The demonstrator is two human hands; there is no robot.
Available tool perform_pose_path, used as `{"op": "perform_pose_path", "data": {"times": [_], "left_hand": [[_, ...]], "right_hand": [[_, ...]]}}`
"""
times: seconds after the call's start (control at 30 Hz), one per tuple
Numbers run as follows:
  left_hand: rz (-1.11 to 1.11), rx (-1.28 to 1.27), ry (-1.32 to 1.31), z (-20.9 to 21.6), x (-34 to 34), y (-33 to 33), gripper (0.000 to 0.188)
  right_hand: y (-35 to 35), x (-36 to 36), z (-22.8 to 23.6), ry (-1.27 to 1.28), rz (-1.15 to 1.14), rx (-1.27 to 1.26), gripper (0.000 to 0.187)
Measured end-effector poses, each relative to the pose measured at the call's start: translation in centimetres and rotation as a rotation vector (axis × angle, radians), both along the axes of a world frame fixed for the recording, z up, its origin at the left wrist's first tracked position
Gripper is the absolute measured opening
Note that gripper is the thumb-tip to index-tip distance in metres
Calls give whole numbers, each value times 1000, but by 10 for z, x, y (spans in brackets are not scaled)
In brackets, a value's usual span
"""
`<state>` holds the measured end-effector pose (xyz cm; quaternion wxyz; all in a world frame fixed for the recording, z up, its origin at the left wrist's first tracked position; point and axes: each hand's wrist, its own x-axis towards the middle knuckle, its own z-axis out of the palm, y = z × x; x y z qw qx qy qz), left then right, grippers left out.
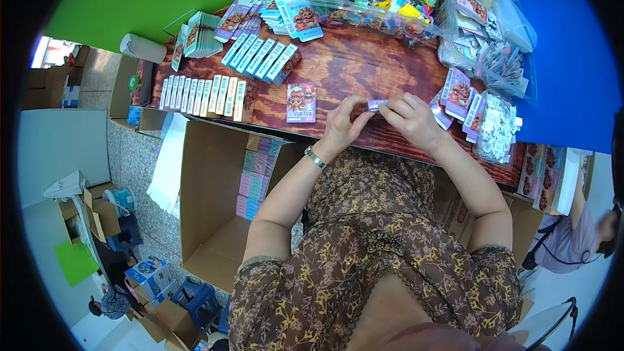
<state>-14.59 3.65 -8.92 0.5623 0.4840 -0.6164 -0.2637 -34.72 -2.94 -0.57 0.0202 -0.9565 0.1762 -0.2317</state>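
Note:
Near the front edge of the wood-grained table [364, 58], both hands meet over a small purple carton [376, 104], seen end-on. My left hand [342, 122] pinches its left end between thumb and forefinger. Fingers of my right hand [412, 121] close on its right end. Whether the carton's flap is folded in, I cannot tell. To the left lies a purple box [301, 103] with cartoon figures, apart from the hands. Several flat purple cartons [459, 94] lie right of my right hand, beside a clear bag of small white pieces [497, 130].
Upright boxes [201, 95] stand in a row at the left, with blue-edged boxes [260, 57] behind. A clear bin [383, 10] of colourful pieces sits at the back. Below the table's left side, an open cardboard box [211, 188] contains stacked small boxes. Another person [565, 240] is at right.

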Motion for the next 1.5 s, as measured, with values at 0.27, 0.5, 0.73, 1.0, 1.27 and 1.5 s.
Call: {"op": "perform_pose_path", "data": {"times": [0.27,0.5,0.73,1.0,1.27,1.5], "left_hand": [[22,-166,-293,11,1,6,33],[49,-237,-430,17,-4,8,31],[49,-96,-359,29,19,-12,21],[243,109,-850,52,84,-25,34],[-21,-54,-523,55,-25,-20,76],[73,-156,-371,52,-59,-40,92]], "right_hand": [[8,-4,-1,-13,12,-34,35],[7,-19,-10,-178,-28,386,42],[4,-14,-22,-125,-212,504,51],[-13,-114,-5,571,-731,-217,51],[-18,-86,9,264,-656,-285,44],[-5,-34,38,-310,-355,527,31]]}}
